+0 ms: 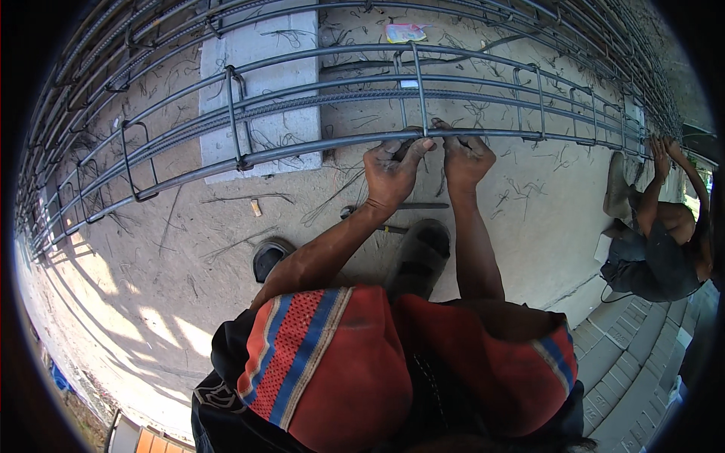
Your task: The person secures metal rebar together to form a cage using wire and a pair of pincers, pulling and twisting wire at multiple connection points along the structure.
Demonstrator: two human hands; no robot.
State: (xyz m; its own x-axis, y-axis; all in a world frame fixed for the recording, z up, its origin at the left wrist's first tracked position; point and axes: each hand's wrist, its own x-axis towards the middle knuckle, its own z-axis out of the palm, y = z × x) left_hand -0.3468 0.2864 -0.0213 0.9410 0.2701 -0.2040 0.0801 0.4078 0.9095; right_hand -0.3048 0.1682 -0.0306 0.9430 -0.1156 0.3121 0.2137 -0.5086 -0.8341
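A long cage of steel reinforcing bars (pixel 302 152) with rectangular stirrups runs across in front of me. My left hand (pixel 391 172) is closed at the nearest bar, its fingers curled by the foot of a stirrup (pixel 421 90) and its thumb pointing right. Just right of that joint, my right hand (pixel 466 156) is closed too, its fingertips up against the same bar. Whatever is pinched in either hand is too small or hidden to make out. Below the hands, a dark long-handled tool (pixel 423 205) lies on the floor by my shoe (pixel 423 253).
Bits of cut wire (pixel 521 192) litter the concrete floor. A pale slab (pixel 260 75) lies under the cage, and a pink-yellow wrapper (pixel 405 32) beyond it. At right, another person (pixel 657 249) crouches with hands on the cage's end. More bar cages (pixel 128 45) stand behind.
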